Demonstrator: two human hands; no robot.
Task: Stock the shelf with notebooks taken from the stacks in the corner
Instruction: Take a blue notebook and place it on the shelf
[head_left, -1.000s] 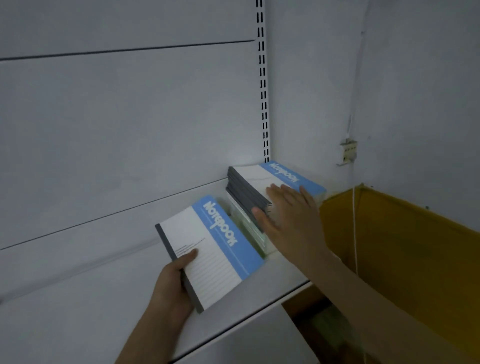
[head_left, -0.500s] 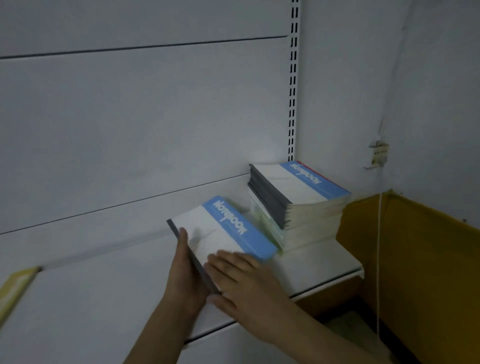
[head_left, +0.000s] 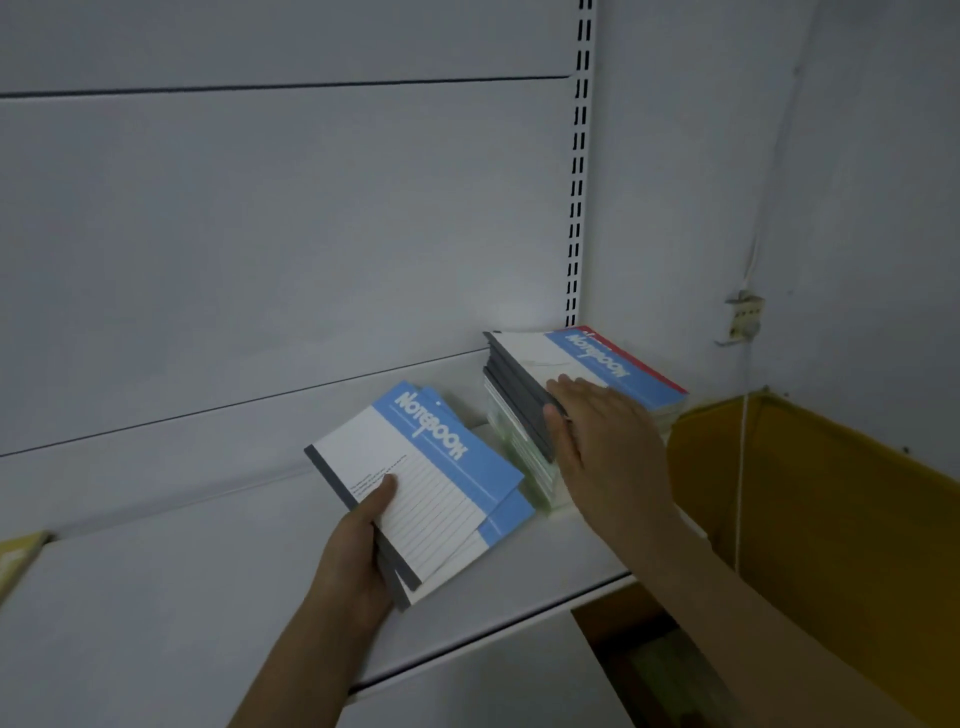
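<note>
A yellow flat object (head_left: 18, 558) is cut off at the frame's left edge, the right hand (head_left: 608, 441) hides part of the corner stack of blue-and-white paper notebooks (head_left: 582, 395), and small cover print is unreadable.

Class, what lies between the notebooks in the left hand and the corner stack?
Only a bare strip of white shelf, seen in the head view.

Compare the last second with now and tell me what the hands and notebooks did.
The right hand left the corner stack, came across to the notebooks in the left hand, and has gone back to the stack's top copies. The left hand held one notebook then; now it grips two notebooks, fanned apart. The stack stayed on the shelf in the corner.
</note>
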